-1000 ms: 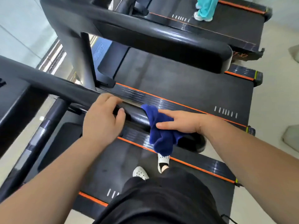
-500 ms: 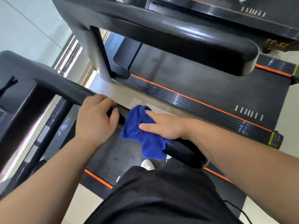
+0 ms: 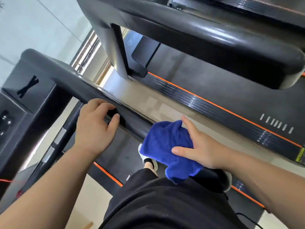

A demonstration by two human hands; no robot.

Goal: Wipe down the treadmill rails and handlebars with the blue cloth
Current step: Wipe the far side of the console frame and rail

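So compared with a second ago the blue cloth [image 3: 166, 146] has slid back along the handlebar [image 3: 132, 120] toward the rounded end cap near the person's hip, and the camera has tipped up a bit too. The right hand [image 3: 200, 150] now sits flatter on it, fingers spread wide, palm pressing the bunched cloth onto the top of the bar rather than pinching it. The left hand [image 3: 95, 128] has hardly budged: fingers curled over the same bar further up, thumb tucked under, basically bracing. My read is that this is the back half of a wiping stroke, so the tail of this bar is getting covered, but the stretch under the left hand looks untouched for now.

Surface-wise the bar is glossy black plastic, so the cloth should glide easily. A loose flap hangs off the near side, not touching anything as far as I can tell.

Room: pale tiled floor [image 3: 165, 103], a second treadmill's handlebar [image 3: 214, 45] and its orange-edged side rail [image 3: 214, 106] just beyond, and bright window light at upper left.
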